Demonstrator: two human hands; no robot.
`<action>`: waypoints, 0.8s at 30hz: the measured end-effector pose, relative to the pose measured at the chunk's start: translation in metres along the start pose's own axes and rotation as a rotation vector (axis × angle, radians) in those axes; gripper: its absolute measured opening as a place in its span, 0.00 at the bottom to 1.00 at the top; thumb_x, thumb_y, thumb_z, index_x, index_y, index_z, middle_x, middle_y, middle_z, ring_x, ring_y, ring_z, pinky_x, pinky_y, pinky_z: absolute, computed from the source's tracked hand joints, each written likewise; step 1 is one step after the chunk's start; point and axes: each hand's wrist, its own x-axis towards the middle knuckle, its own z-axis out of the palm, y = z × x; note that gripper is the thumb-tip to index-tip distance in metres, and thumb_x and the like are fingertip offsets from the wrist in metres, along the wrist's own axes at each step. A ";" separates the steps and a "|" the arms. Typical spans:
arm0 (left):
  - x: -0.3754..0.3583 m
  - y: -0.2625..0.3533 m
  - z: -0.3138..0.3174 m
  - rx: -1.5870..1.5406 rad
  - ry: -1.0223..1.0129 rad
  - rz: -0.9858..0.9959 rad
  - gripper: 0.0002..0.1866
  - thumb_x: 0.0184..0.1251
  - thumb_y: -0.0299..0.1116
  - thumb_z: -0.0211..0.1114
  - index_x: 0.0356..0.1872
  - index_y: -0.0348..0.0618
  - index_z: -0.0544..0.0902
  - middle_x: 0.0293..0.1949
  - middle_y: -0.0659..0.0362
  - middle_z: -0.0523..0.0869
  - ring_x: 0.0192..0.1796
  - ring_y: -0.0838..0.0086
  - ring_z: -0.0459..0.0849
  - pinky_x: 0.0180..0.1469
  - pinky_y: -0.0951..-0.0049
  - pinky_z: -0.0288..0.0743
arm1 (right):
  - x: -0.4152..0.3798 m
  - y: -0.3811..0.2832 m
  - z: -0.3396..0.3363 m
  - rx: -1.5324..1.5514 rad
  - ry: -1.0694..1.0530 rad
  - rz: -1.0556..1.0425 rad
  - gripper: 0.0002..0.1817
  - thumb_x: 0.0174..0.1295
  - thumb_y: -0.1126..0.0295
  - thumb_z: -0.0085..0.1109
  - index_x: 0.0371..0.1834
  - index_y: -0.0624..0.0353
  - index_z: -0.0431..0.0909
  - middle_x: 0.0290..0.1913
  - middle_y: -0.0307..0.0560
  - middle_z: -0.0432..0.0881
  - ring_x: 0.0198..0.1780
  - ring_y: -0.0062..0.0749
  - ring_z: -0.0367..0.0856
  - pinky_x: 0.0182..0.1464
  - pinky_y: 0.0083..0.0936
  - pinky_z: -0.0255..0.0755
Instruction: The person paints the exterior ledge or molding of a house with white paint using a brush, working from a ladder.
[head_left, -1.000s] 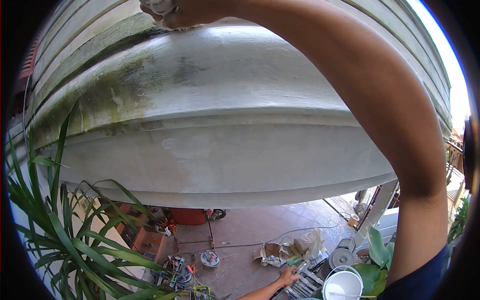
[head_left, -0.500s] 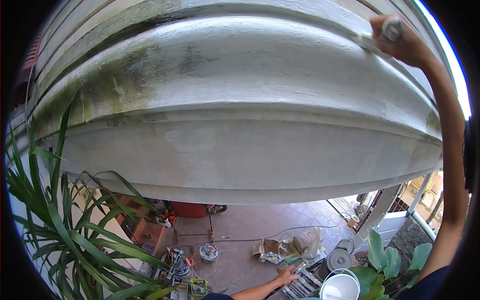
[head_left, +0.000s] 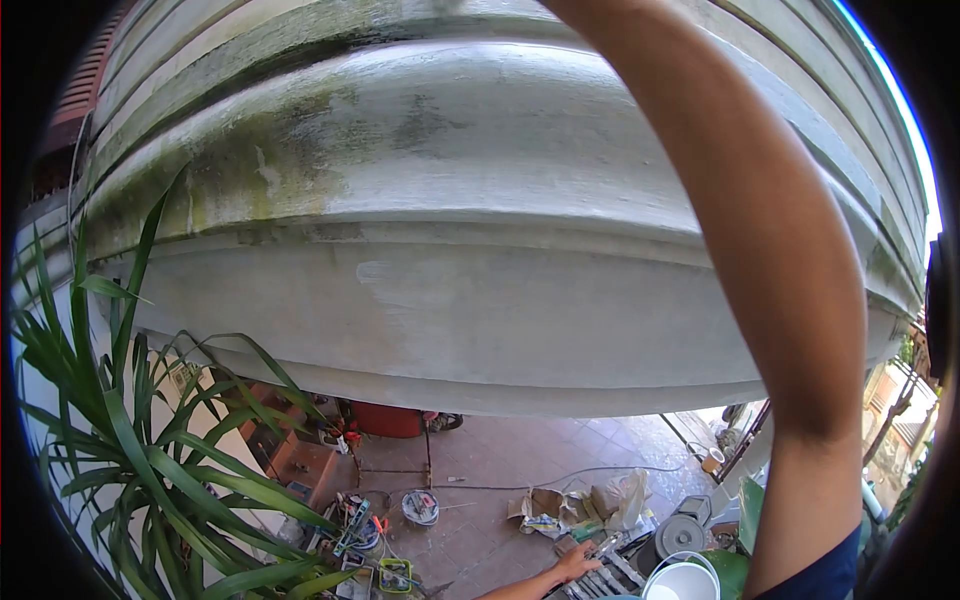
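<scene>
Low in the view, my left hand [head_left: 575, 562] is closed on the top part of a grey, paint-splattered ladder [head_left: 622, 574]. My right arm [head_left: 770, 230] stretches up across the view. Only the edge of my right hand [head_left: 590, 6] shows at the top border, its fingers cut off. A blurred tip of the paintbrush [head_left: 447, 4] peeks in at that border, left of the hand. In front of me curves a moulded concrete ledge [head_left: 520, 130], whitish over the middle, with green and black stains at its left.
A white bucket [head_left: 682, 582] stands near the ladder, beside a lidded grey bin [head_left: 680, 538]. Long plant leaves [head_left: 150, 470] fill the lower left. Far below, the tiled floor [head_left: 480, 530] holds tools, a pail [head_left: 420, 507] and torn bags [head_left: 580, 508].
My right hand has swung from the upper right to the top middle, mostly out of view, with the paintbrush. My left hand stays on the ladder. The view has shifted slightly.
</scene>
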 end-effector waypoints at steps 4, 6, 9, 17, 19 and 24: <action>0.007 0.002 -0.033 -0.258 -0.300 0.011 0.28 0.56 0.47 0.70 0.52 0.39 0.74 0.44 0.46 0.84 0.49 0.58 0.83 0.52 0.62 0.73 | -0.012 0.026 -0.057 -0.058 -0.008 0.171 0.07 0.48 0.75 0.65 0.19 0.63 0.77 0.20 0.47 0.80 0.20 0.28 0.80 0.25 0.33 0.75; -0.001 0.013 -0.013 -0.096 -0.148 -0.002 0.28 0.56 0.46 0.69 0.52 0.39 0.74 0.43 0.47 0.85 0.48 0.59 0.83 0.51 0.63 0.73 | -0.018 0.092 -0.121 -0.074 -0.106 0.110 0.09 0.55 0.68 0.64 0.32 0.62 0.79 0.24 0.45 0.82 0.23 0.26 0.81 0.27 0.27 0.77; 0.001 -0.004 0.005 0.041 -0.030 -0.032 0.28 0.56 0.46 0.69 0.52 0.39 0.75 0.42 0.47 0.84 0.47 0.60 0.83 0.51 0.63 0.74 | -0.032 0.137 -0.222 -0.478 -0.184 0.139 0.16 0.59 0.57 0.65 0.39 0.60 0.80 0.29 0.45 0.84 0.28 0.27 0.84 0.27 0.23 0.80; 0.004 -0.006 0.010 0.047 0.041 0.004 0.30 0.55 0.47 0.69 0.54 0.38 0.74 0.45 0.45 0.84 0.48 0.56 0.82 0.52 0.61 0.73 | -0.019 0.042 -0.084 -0.698 -0.106 -0.124 0.08 0.47 0.79 0.55 0.29 0.60 0.82 0.24 0.56 0.82 0.24 0.45 0.83 0.33 0.36 0.80; 0.005 -0.013 0.013 0.090 0.092 0.053 0.31 0.55 0.48 0.69 0.55 0.38 0.74 0.46 0.44 0.83 0.48 0.55 0.82 0.51 0.61 0.73 | -0.008 -0.006 -0.015 -0.533 -0.195 -0.127 0.07 0.49 0.78 0.58 0.31 0.61 0.84 0.31 0.62 0.84 0.36 0.54 0.85 0.43 0.44 0.79; -0.002 0.006 0.003 0.042 0.042 0.005 0.30 0.55 0.47 0.69 0.53 0.38 0.74 0.43 0.45 0.84 0.46 0.57 0.83 0.49 0.61 0.74 | 0.017 -0.039 0.069 -0.049 0.039 -0.053 0.06 0.50 0.74 0.60 0.29 0.65 0.83 0.34 0.66 0.84 0.42 0.60 0.83 0.48 0.47 0.77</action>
